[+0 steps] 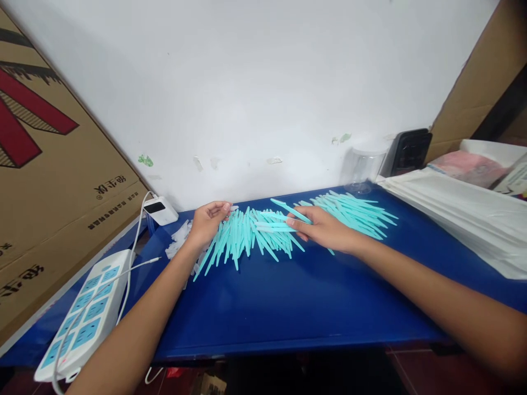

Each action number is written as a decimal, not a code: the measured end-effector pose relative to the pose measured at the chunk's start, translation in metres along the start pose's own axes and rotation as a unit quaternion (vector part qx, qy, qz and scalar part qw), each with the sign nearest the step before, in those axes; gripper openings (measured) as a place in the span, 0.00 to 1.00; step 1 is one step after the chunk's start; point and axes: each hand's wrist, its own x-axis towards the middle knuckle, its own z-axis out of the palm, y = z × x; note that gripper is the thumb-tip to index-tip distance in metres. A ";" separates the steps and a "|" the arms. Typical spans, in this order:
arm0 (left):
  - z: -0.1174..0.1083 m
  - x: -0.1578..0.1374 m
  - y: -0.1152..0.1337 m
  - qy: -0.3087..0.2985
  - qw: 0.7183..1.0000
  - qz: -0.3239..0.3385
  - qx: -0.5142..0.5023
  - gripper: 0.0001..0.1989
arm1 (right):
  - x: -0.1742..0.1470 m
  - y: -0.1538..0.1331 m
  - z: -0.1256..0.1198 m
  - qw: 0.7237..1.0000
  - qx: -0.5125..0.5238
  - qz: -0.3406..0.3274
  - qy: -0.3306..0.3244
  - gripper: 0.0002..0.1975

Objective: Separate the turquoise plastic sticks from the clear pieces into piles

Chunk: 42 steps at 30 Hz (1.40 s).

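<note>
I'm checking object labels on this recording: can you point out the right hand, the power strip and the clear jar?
Right hand (321, 226): head view, on the back of the hand.
Power strip (94, 311): head view, on a blue socket panel near its middle.
Clear jar (364, 171): head view, on its front wall.

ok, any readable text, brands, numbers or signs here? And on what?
"®", seemingly: left carton, beside upside-down black characters I can't read reliably.
Smaller line below: too small to read.
Other characters toward the carton's left edge: cut off, unreadable.
Box at right edge: print too blurred.
</note>
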 end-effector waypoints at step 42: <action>0.027 -0.032 0.043 -0.153 0.988 0.003 0.026 0.19 | -0.003 -0.011 0.009 0.996 0.042 -0.053 -0.051 0.19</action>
